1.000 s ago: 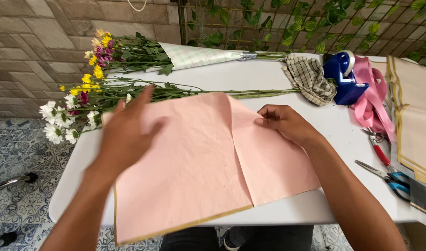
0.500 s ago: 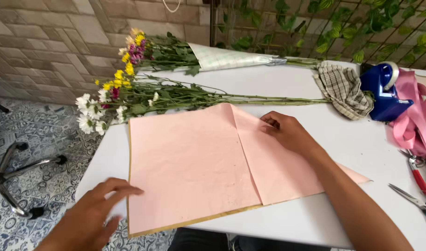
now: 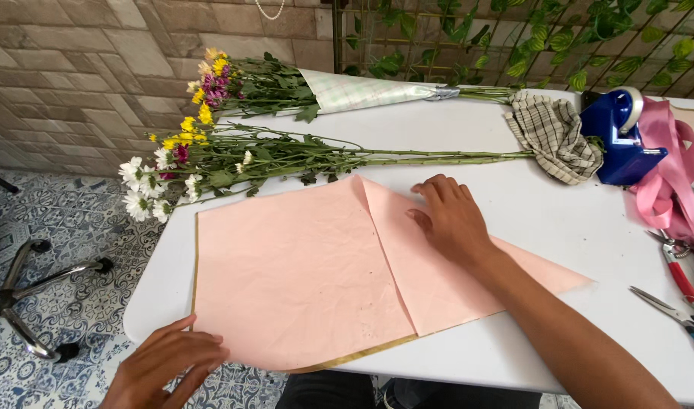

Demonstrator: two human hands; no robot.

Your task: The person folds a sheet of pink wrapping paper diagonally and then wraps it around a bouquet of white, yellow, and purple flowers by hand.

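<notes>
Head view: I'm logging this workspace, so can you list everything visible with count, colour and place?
table: one, white, under everything
paper: pink sheets, overlapping, table centre; exact count unclear
loose flowers: one bunch, white, yellow and purple blooms, green stems, lying behind the paper
wrapped bouquet: one, pale checked wrap, far edge
cloth: one, checked beige, right of the stems
tape dispenser: one, blue, beside the cloth
ribbon: pink, right edge
cutters: one, red handles, right edge
scissors: one, blue handles, right edge
chair base: one, chrome, on the tiled floor
left hand: at the paper's near left corner
right hand: flat on the paper
</notes>
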